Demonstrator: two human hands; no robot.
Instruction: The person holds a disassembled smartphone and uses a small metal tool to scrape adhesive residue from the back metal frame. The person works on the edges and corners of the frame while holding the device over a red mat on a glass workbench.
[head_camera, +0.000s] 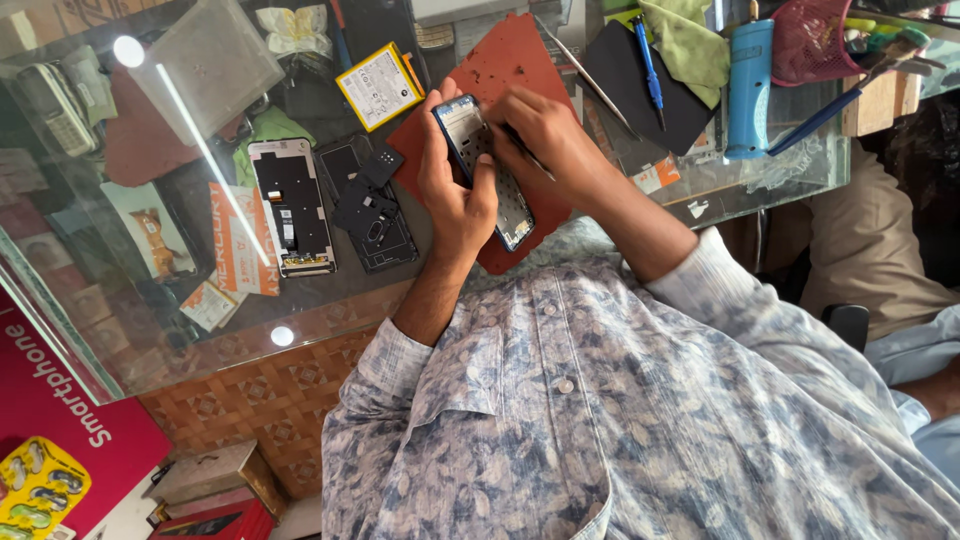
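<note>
Head view, looking down over a glass-topped counter. Just above the centre of the frame, a stripped phone frame (487, 170) with a blue rim is held over a red mat (520, 70). Its long axis runs diagonally, from an upper corner near the top centre down to a lower corner towards the middle of the frame, close to the patterned shirt (620, 400).

The left hand (452, 195) is closed around the phone frame from the left side: the thumb is laid across its face and the palm is pressed to its left edge, while the other fingers are hidden behind it. The right hand (545, 140) is set against the upper right edge of the frame, its fingers curled tightly together over the open interior. A thin dark tool appears to be pinched in them, but the tip is hidden and its kind cannot be told. The work point thus lies directly below and to the left of the right fingertips, touching or nearly so; the right hand is the nearer to it, the left serving as the support.

To the left of the hands, on the glass, a detached back panel (292, 205) and black inner covers (375, 215) are laid side by side, well apart from the held frame. A yellow-edged battery (380, 87) is seen above them. A blue pen (648, 60) and a blue cylindrical tool (750, 90) lie at the upper right.
</note>
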